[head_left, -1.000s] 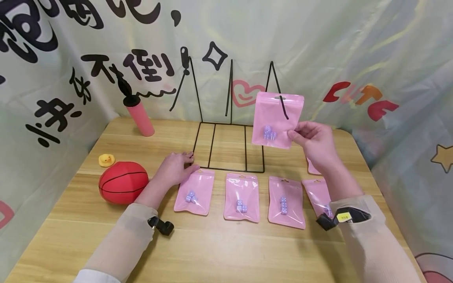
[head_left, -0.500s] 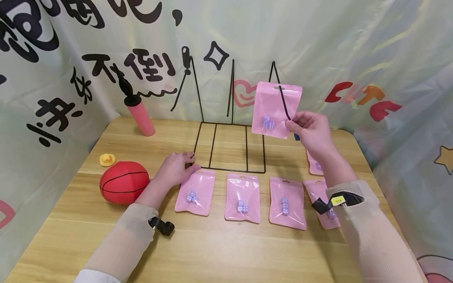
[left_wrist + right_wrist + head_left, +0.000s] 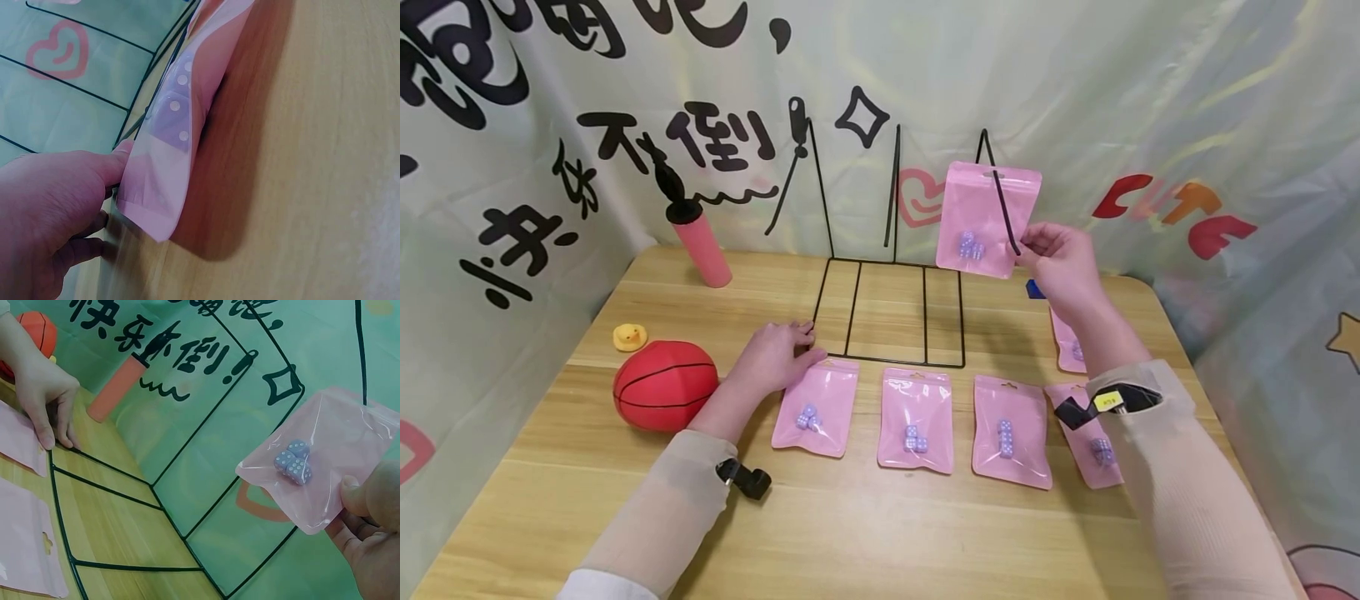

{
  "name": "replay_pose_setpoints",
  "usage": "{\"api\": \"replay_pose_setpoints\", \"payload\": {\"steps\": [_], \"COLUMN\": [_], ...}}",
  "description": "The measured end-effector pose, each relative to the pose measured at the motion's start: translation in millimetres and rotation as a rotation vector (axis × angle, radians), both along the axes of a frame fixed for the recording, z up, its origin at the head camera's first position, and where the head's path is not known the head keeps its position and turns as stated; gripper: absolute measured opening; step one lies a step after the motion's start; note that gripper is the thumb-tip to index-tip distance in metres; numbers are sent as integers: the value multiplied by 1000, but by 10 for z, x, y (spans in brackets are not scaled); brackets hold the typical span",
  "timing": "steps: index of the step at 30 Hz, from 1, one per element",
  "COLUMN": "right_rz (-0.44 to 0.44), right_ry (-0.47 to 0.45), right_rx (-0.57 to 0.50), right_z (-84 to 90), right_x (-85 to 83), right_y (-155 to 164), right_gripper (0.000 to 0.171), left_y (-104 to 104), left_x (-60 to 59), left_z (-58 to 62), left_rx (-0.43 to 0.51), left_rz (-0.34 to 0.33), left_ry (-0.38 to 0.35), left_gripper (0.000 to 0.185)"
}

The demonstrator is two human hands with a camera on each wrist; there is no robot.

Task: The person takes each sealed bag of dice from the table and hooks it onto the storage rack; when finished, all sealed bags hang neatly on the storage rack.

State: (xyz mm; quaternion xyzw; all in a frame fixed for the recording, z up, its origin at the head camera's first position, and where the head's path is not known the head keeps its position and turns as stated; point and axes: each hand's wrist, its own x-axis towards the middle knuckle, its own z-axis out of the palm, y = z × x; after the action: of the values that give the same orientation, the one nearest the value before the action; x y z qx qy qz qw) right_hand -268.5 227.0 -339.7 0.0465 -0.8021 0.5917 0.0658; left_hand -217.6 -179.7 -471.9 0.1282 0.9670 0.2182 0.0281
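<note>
Pouch (image 3: 962, 204), pink and flat, sits on the rightmost hook (image 3: 1007, 212) of a black wire rack (image 3: 925, 317), raised above the rack's base. The hook comes through the hole at its top and slopes down across its front. Small purple dice (image 3: 299, 467) show inside. A person's right hand (image 3: 1063, 267), to the right of the rack, has its grip closed, thumb and fingers pinching the pouch near its lower right corner. The left hand (image 3: 771, 354) is at the rack's near left corner, its grip closed on the thin bar; whether its thumb also touches the packet (image 3: 820, 392) just below is hard to tell.

In front of the rack, three similar packets lie in a row on the wooden surface (image 3: 910, 542); two more lie to its right, near a blue object (image 3: 1034, 289). Left of the rack are a red ball (image 3: 666, 385), a yellow toy duck (image 3: 629, 337) and a pink pump (image 3: 703, 254). Behind it hangs a printed curtain (image 3: 1052, 100).
</note>
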Motion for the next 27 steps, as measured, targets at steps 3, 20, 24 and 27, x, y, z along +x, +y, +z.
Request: {"api": "replay_pose_setpoints", "payload": {"steps": [3,20,24,27], "right_rz": [-10,-44,-48,-57], "right_ry": [-8,-58,-69,-68], "right_rx": [5,38,56,106], "right_z": [3,36,50,53], "right_x": [-16,-54,5,68], "right_y": [15,183,279,364], "right_gripper": [12,30,32,34], "left_y": [9,11,3,3], "left_x": [3,1,4,5], "left_z": [3,-4,-3,3], "left_rx": [-4,-3,0,-2], "left_rz": [1,13,13,16], "left_ry": [-3,-21,-22,-23], "left_gripper": [47,48,48,48]}}
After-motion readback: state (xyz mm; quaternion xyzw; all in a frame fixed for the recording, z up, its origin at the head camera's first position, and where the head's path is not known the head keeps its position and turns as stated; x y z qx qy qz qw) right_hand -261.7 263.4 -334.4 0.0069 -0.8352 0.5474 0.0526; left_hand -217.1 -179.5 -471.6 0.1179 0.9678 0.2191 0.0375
